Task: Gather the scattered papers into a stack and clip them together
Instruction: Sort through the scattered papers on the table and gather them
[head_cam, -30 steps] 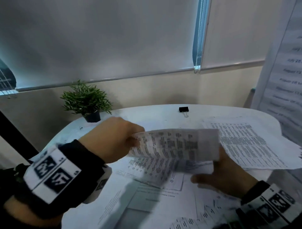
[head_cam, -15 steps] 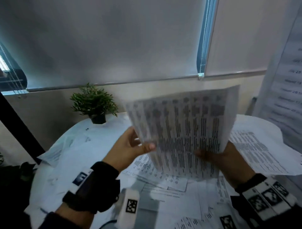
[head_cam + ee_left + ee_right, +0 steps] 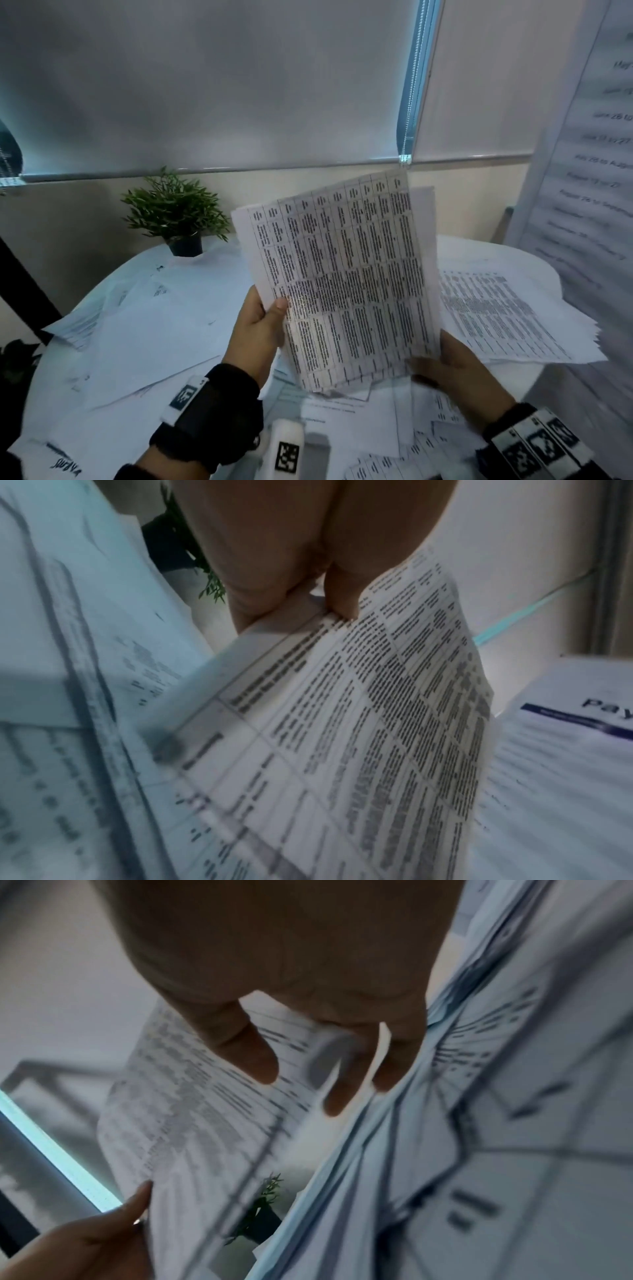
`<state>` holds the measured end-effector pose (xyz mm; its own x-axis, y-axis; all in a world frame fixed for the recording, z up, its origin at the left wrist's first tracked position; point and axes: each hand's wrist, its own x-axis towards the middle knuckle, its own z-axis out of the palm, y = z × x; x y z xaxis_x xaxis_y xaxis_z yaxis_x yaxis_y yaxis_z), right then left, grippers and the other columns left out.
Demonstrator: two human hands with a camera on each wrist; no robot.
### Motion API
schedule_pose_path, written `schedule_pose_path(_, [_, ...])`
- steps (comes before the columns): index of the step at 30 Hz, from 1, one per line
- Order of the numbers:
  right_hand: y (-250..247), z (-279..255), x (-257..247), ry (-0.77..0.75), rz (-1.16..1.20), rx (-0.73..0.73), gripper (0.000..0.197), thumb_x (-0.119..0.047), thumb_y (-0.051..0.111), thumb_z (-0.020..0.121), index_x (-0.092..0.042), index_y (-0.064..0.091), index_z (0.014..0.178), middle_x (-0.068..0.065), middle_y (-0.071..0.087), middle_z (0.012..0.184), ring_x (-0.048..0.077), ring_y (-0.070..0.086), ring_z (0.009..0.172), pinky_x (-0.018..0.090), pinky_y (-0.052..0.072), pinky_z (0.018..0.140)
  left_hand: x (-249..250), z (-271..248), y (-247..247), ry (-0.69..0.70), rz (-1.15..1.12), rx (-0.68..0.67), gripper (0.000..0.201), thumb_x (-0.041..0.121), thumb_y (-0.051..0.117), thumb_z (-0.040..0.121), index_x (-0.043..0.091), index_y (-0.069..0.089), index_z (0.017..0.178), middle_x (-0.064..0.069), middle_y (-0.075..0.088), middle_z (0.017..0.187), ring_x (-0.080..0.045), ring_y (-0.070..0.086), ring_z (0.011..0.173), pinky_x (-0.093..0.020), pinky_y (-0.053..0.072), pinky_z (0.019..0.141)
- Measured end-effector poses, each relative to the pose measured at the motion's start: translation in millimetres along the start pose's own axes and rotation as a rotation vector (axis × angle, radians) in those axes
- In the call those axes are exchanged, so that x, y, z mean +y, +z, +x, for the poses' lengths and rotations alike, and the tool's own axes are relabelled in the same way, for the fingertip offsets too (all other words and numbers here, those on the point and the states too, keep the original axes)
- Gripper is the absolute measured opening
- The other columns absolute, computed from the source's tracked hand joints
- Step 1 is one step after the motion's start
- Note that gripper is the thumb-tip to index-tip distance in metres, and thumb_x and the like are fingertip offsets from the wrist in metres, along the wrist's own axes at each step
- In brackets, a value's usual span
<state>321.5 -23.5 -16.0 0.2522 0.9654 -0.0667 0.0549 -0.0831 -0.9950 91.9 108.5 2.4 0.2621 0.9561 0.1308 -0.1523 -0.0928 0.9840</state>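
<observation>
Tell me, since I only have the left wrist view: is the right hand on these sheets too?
Observer: Yes. The right hand grips the held sheets at their lower right corner, opposite the left hand.
Operator: What lies beyond them, on the right?
Observer: A fanned pile of printed papers lies flat on the table, not yet gathered.

White table [image 3: 219, 294] carries scattered papers [image 3: 496, 315] (printed sheets) and potted plant [image 3: 176, 212].
</observation>
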Motion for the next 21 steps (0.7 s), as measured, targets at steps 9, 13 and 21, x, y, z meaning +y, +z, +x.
schedule_pose_path(9, [-21, 8, -13, 0.011, 0.055, 0.116, 0.052, 0.017, 0.035, 0.085, -0.027, 0.047, 0.11, 0.005, 0.058, 0.104, 0.022, 0.058, 0.09, 0.038, 0.054, 0.071, -1, -3, 9, 0.01, 0.058, -0.162, 0.041, 0.0, 0.045, 0.096, 0.019, 0.048, 0.132, 0.001, 0.064, 0.124, -0.011, 0.064, 0.108, -0.035, 0.052, 0.092])
schedule_pose_path(13, [-17, 9, -2, -0.035, -0.006, 0.152, 0.051, 0.021, 0.038, 0.082, -0.025, 0.049, 0.1, 0.003, 0.058, 0.093, 0.017, 0.056, 0.088, 0.03, 0.046, 0.073, -3, -5, 6, 0.027, 0.085, -0.205, 0.035, -0.006, 0.043, 0.095, 0.019, 0.051, 0.118, 0.001, 0.064, 0.118, -0.01, 0.062, 0.106, -0.028, 0.05, 0.093])
schedule_pose_path(21, [-6, 4, 12, -0.094, -0.093, 0.146, 0.043, -0.011, 0.056, 0.086, -0.041, 0.052, 0.117, -0.009, 0.064, 0.111, 0.008, 0.06, 0.105, 0.038, 0.046, 0.093, -6, -12, 1, 0.039, 0.056, -0.282, 0.037, -0.005, 0.049, 0.092, 0.014, 0.052, 0.123, 0.007, 0.07, 0.113, -0.008, 0.065, 0.105, -0.018, 0.052, 0.082])
